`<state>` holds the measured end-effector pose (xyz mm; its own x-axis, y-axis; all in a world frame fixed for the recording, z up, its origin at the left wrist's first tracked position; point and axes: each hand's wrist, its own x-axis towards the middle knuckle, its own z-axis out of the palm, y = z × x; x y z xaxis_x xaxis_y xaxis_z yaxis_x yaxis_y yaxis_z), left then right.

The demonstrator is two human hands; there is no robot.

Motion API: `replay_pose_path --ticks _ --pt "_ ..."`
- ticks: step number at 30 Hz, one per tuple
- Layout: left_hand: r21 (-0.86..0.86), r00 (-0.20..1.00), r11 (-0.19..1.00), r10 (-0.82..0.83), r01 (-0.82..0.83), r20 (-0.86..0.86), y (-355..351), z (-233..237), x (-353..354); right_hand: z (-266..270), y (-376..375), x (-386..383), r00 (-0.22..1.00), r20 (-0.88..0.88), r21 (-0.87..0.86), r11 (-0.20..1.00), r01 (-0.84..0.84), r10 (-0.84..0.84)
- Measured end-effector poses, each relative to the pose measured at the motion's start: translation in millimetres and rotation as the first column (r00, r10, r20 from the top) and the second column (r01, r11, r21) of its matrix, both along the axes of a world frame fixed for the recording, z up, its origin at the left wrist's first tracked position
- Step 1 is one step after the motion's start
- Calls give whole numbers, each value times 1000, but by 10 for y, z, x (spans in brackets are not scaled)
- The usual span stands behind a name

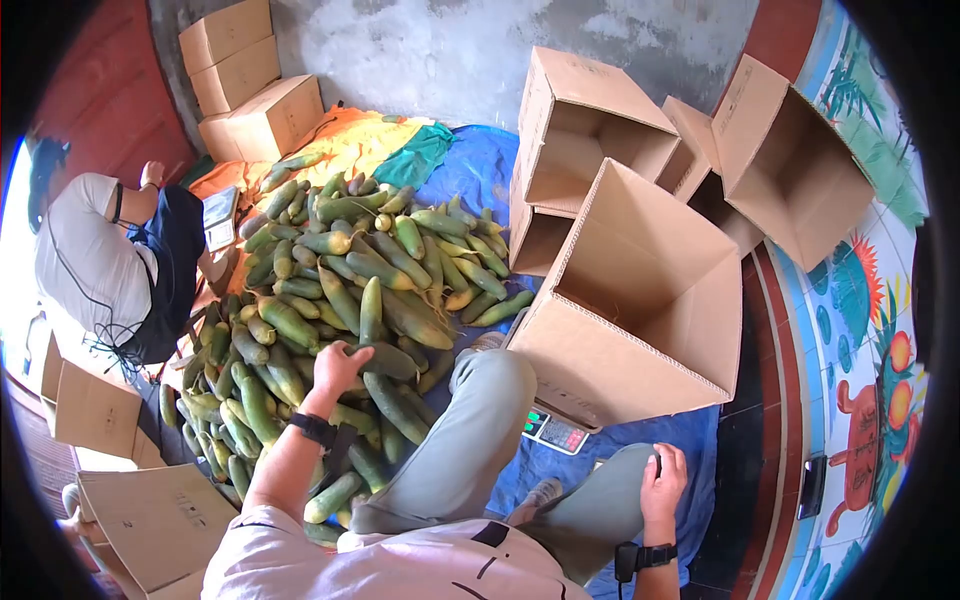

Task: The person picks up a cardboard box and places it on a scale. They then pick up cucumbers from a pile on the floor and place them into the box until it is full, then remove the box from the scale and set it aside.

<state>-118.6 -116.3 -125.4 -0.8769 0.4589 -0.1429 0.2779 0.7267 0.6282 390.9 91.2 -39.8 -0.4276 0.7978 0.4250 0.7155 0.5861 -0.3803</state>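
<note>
A big heap of green cucumbers, some yellowish at the ends, covers the floor in front of me and to my left. My left hand reaches into the near side of it, fingers curled round the end of a dark green cucumber. By my right knee is my right hand, its fingers bent in. Something small and black shows between thumb and fingers, too small to name. A large open cardboard box stands tilted on a digital scale in front of my right leg.
Open cardboard boxes are stacked at the right, and closed boxes stand at the back left wall. Another person sits at the left beside a second scale. Opened boxes lie front left. Blue tarpaulin covers the floor.
</note>
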Motion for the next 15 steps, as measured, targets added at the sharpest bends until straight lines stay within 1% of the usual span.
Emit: replay_pose_path --ticks 1,3,5,6,7,10,11,13,14,15 --pt "33 998 997 64 -63 -27 7 81 -12 25 -23 -22 1000 -17 -5 1000 -22 22" --pt "18 970 995 101 -100 -222 -25 251 13 80 -63 -40 999 -25 9 1000 -29 29" --pt "58 965 988 153 -143 -212 -93 341 -81 128 -113 -43 999 -31 15 999 -36 37" --pt "99 949 981 185 -165 -254 -149 211 -199 160 -131 -44 997 -72 3 999 -35 35" --pt "178 975 964 210 -196 -66 -162 520 -82 194 -142 -54 993 -115 -7 999 -34 33" --pt "311 981 933 191 -180 -7 -217 740 -84 360 -163 -121 986 -149 25 997 -68 71" --pt "378 981 906 186 -190 48 -216 885 -28 438 -177 -163 987 -148 26 997 -67 70" --pt "488 974 850 111 -197 199 -255 1134 39 628 -208 -299 974 -182 52 991 -125 133" --pt "491 973 848 112 -198 200 -264 1277 96 717 -228 -360 972 -179 70 987 -145 156" --pt "584 961 785 47 -204 273 -261 1425 169 815 -255 -430 971 -179 73 987 -146 157"
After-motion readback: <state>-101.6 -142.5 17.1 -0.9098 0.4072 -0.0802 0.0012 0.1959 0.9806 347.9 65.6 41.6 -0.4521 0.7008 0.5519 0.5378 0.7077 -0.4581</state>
